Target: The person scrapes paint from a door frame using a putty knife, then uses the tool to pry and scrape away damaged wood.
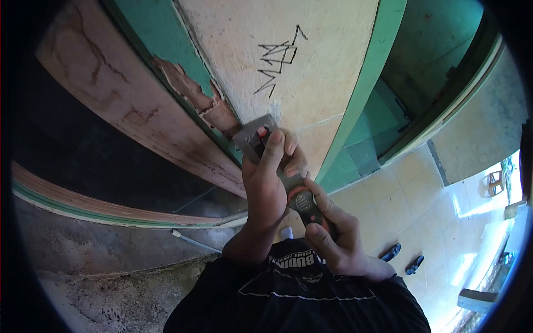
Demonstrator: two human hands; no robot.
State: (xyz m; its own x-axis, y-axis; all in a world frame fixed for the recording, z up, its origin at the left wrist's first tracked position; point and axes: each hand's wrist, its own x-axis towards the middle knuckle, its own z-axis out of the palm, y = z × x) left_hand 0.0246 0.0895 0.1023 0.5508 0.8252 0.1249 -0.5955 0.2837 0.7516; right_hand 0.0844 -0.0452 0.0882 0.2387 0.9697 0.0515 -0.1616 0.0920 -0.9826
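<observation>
My left hand [270,161] is wrapped around the dark handle of a wide putty knife [244,139], its thumb lying along the handle near a red patch. The flat grey blade overlaps the lower part of the pale wall. Just below and to the right, my right hand [340,236] grips a second putty knife [302,202] by its black-and-orange handle. That tool's grey blade points up toward my left fingers, which partly hide it. Both tools are held close together in front of my chest.
Black scribbles mark the pale wall [327,72]. Left of it, a green frame [161,33] has a broken, peeling patch [191,91]. A green doorway [366,144] opens on the right. Black sandals [391,252] lie on the tiled floor [383,213], and a small stool [495,183] stands farther off.
</observation>
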